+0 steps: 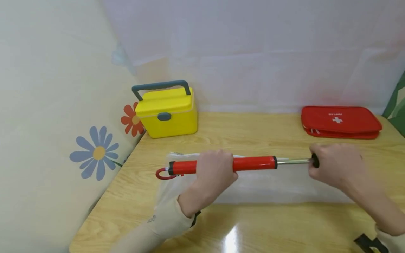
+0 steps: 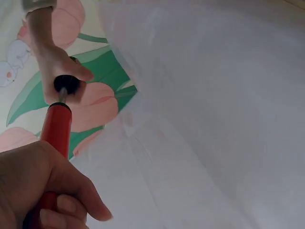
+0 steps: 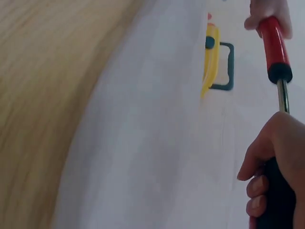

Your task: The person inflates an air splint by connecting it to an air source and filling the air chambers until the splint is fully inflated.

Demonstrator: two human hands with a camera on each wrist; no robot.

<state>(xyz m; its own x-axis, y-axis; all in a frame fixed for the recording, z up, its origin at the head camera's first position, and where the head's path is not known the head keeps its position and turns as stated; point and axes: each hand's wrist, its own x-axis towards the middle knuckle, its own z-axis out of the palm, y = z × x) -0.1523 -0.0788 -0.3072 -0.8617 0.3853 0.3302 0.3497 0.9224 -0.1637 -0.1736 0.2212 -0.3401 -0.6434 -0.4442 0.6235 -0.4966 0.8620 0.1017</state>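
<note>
Above the wood-grain worktop (image 1: pixel 126 195) and whitish translucent sheet (image 1: pixel 269 188): red cylindrical pump (image 1: pixel 254 163), gripped round the barrel (image 1: pixel 186 167) by the left hand (image 1: pixel 216 167) and at the black handle (image 1: pixel 315 161) of its exposed metal rod (image 1: pixel 294 161) by the right hand (image 1: pixel 336 165). Liable to bind or bend at the slim rod if pushed off-line, to slip if held loosely, or to snag its looped red hose (image 1: pixel 159 174) if lowered.

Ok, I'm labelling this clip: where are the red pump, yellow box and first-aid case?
Red pump (image 1: pixel 254 163), head view: on its barrel.
Yellow box (image 1: pixel 175 123), head view: on its front wall.
First-aid case (image 1: pixel 348 122), head view: on its red top face.
</note>
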